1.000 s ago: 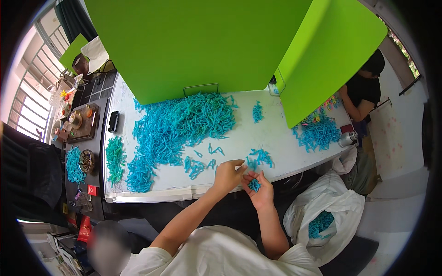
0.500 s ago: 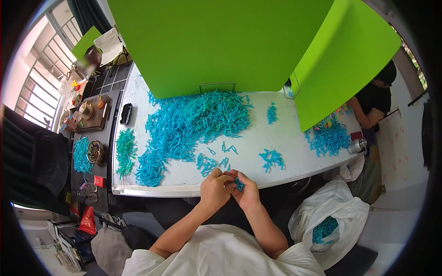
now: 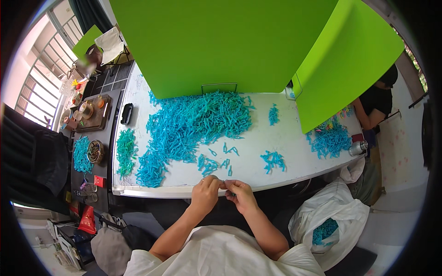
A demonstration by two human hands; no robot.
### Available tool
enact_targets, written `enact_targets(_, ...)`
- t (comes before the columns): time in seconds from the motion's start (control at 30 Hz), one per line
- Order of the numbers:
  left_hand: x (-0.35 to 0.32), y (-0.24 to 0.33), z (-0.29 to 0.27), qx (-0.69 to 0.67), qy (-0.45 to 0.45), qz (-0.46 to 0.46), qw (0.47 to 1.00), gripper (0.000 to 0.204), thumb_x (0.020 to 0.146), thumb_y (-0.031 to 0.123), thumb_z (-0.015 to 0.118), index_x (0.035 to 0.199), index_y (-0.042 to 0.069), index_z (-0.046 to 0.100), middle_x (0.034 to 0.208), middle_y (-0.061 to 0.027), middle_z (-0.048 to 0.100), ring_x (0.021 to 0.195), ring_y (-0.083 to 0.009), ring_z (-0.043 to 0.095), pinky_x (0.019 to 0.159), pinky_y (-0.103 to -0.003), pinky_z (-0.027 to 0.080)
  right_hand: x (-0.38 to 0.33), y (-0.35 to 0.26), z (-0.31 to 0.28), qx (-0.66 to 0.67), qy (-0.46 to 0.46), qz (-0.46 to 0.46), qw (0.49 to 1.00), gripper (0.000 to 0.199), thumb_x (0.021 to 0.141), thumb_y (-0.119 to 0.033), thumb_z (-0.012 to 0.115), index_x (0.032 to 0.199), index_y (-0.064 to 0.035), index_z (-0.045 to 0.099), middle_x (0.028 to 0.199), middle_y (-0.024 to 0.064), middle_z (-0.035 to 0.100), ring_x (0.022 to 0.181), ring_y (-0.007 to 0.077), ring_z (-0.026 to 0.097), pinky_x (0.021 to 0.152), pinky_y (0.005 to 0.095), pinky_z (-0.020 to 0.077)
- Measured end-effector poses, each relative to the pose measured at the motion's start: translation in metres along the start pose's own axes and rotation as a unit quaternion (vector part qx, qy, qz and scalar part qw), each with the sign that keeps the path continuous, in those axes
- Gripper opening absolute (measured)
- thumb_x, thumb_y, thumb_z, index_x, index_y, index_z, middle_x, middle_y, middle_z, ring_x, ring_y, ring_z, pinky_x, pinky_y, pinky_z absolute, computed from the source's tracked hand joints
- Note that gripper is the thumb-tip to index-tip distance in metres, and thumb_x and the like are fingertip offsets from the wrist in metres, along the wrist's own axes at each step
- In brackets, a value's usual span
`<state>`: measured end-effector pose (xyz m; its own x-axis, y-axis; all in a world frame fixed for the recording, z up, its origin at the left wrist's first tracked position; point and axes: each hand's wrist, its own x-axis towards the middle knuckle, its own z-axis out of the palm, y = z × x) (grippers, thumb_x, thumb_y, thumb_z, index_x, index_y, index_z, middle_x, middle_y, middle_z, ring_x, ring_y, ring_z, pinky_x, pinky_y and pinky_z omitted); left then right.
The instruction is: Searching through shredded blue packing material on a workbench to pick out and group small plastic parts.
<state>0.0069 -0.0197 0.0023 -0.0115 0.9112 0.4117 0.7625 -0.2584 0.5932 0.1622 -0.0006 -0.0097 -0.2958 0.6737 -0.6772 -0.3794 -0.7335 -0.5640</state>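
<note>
Left hand and right hand pulled back slightly since earlier frame. Fingers curled, tips meeting at counter's near edge; can't tell what's gripped. Big pile of blue plastic pieces on counter, beyond hands; small blue cluster ahead, right.

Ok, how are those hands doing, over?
Left hand and right hand close together, contents unclear. Blue pile on table beyond. Loose blue pieces between hands and pile.
</note>
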Motion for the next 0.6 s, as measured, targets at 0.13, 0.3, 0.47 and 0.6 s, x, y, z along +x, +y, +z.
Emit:
enact_targets(0.13, -0.003, -0.007, -0.004, -0.111, -0.026, 0.003, 0.993, 0.009, 0.076, 0.002, 0.073, 0.08, 0.004, 0.065, 0.077, -0.0081, 0.064, 0.066, -0.025, 0.064, 0.058, -0.034, 0.051, 0.008, 0.01, -0.012, 0.025, -0.052, 0.02, 0.998, 0.02, 0.087, -0.016, 0.073, 0.1, -0.0036, 0.065, 0.08, 0.0001, 0.064, 0.062, 0.0056, 0.054, 0.054, 0.0179, 0.0424)
enact_targets(0.3, 0.006, -0.016, -0.013, -0.254, -0.153, -0.226, 0.928, 0.013, 0.072, 0.004, 0.077, 0.081, 0.004, 0.068, 0.075, -0.01, 0.067, 0.065, -0.0235, 0.064, 0.057, -0.032, 0.051, 0.007, 0.004, -0.013, 0.027, -0.073, 0.017, 0.997, 0.008, 0.091, -0.01, 0.067, 0.097, -0.0052, 0.065, 0.083, 0.0027, 0.065, 0.062, 0.0048, 0.052, 0.052, 0.0165, 0.0397)
enact_targets(0.47, 0.014, -0.049, -0.014, 0.093, -0.017, -0.14, 0.986, 0.011, 0.076, 0.006, 0.074, 0.085, 0.006, 0.068, 0.082, -0.0106, 0.064, 0.07, -0.0302, 0.064, 0.061, -0.038, 0.051, 0.002, -0.008, -0.012, 0.019, -0.031, 0.007, 0.999, 0.005, 0.092, -0.012, 0.063, 0.096, -0.0091, 0.061, 0.089, 0.0048, 0.067, 0.061, 0.0039, 0.051, 0.05, 0.0171, 0.039)
enact_targets(0.6, 0.006, -0.05, -0.001, 0.075, -0.022, -0.151, 0.985, 0.01, 0.076, 0.01, 0.074, 0.083, 0.007, 0.068, 0.086, -0.011, 0.063, 0.07, -0.0312, 0.064, 0.062, -0.04, 0.05, 0.005, -0.008, -0.017, 0.047, -0.05, 0.011, 0.998, 0.006, 0.092, -0.011, 0.062, 0.098, -0.0093, 0.059, 0.093, 0.0074, 0.067, 0.059, 0.004, 0.049, 0.048, 0.0172, 0.0375)
